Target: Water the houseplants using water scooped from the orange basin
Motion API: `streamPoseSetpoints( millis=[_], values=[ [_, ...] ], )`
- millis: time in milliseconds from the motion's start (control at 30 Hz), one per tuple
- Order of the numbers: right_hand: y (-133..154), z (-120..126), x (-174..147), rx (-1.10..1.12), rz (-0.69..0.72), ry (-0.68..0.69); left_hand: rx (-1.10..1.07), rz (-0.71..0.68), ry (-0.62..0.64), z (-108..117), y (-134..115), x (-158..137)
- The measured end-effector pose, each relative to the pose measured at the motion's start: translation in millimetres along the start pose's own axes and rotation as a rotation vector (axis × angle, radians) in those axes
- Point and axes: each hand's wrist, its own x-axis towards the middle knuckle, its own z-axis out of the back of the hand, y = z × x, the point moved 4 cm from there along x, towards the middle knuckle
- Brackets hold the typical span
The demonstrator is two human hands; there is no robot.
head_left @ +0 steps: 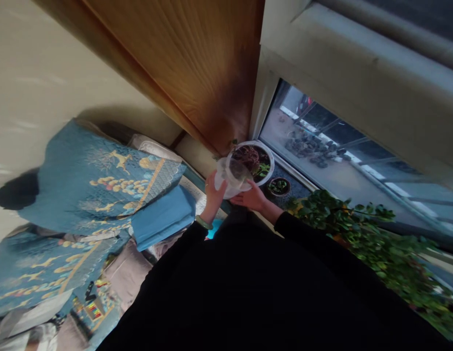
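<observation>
Between my two hands is a translucent plastic container (226, 170), tilted over the near edge of a round white flowerpot (271, 161). My left hand (215, 194) grips the container's left side, and a pale green bangle circles that wrist. On the other side, my right hand (252, 196) holds its lower right edge, fingers curled under it. Reddish stems (247, 157) and small green leaves (263, 169) grow from dark soil in the pot. Whether anything is inside the container cannot be made out.
A small brown pot (279, 186) stands on the dark sill beside the window (321, 141). Leafy plants (358, 229) spread at right. A wooden panel (197, 63) rises behind the pot. On the left is a sofa with blue patterned covers (117, 170) and a pinkish cushion (128, 273).
</observation>
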Motion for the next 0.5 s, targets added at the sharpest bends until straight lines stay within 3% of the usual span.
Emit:
streamPoseSetpoints(
  millis=[267, 500],
  values=[
    [2.7, 6.8, 4.2, 0.031, -0.022, 0.047, 0.076, -0.086, 0.057, -1.7, -3.0, 8.8],
    [5.4, 12.0, 8.3, -0.011, -0.008, 0.089, 0.076, -0.092, 0.029, -8.7, 2.8, 15.8]
  ],
)
